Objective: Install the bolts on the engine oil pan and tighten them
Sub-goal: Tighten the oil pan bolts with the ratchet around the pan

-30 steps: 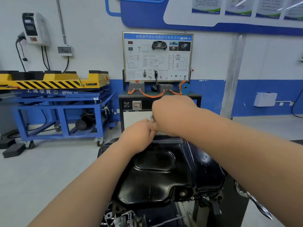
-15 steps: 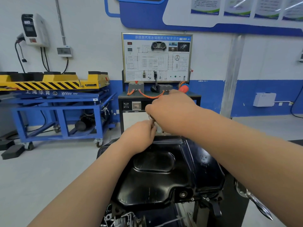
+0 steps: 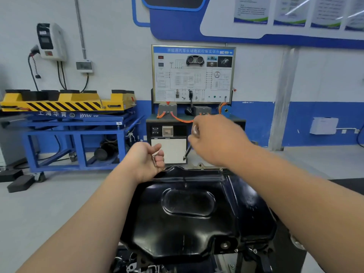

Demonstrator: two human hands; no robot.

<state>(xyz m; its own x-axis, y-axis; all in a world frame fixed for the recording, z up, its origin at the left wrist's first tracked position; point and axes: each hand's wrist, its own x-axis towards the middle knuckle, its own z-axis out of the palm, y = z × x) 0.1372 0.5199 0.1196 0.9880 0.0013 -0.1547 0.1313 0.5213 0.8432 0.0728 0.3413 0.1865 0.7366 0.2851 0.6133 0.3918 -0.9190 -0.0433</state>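
Currently: drop and cross-thread risk at the pan's far edge

Left hand [image 3: 145, 160] curls round loose bolts [image 3: 154, 160], just off the oil pan's [image 3: 189, 223] far-left corner. Right hand [image 3: 216, 138] grasps a tool [image 3: 187, 151], probably a socket driver (blurred), with its shaft angled down toward the far edge, not touching. I judge a bolt could slip from the fist, or cross-thread if driven before finger-seating.

We're pretty clearly in an auto training workshop here: wiring-diagram training board [image 3: 193, 74], hazard-striped lift table [image 3: 65, 104] on a blue wheeled frame, wall charger [image 3: 51, 42], info posters [image 3: 251, 9] up top.
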